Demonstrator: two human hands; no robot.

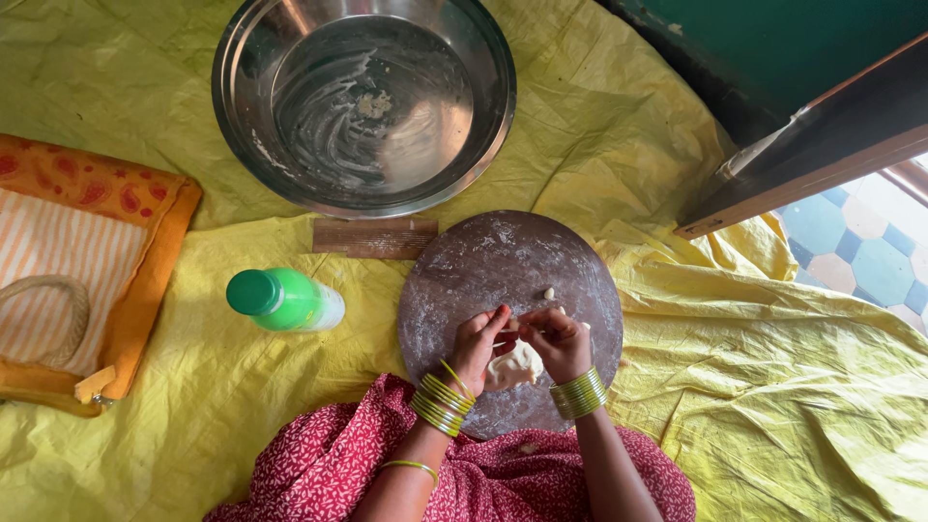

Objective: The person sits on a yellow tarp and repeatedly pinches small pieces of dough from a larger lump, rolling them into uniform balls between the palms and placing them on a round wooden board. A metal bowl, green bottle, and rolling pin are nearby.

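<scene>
Both my hands meet over the near part of a round, flour-dusted rolling board (512, 266). My left hand (477, 345) and my right hand (558, 340) pinch a pale lump of dough (512, 367) between their fingertips, holding it just above the board. A small scrap of dough (549, 293) lies on the board beyond my fingers. Green bangles ring both wrists.
A large steel bowl (363, 101) with dough smears stands beyond the board. A green bottle (283, 300) lies on its side to the left. An orange cloth bag (77, 261) sits far left. Yellow sheet (754, 387) covers the floor; a wooden door edge (822, 145) stands at the right.
</scene>
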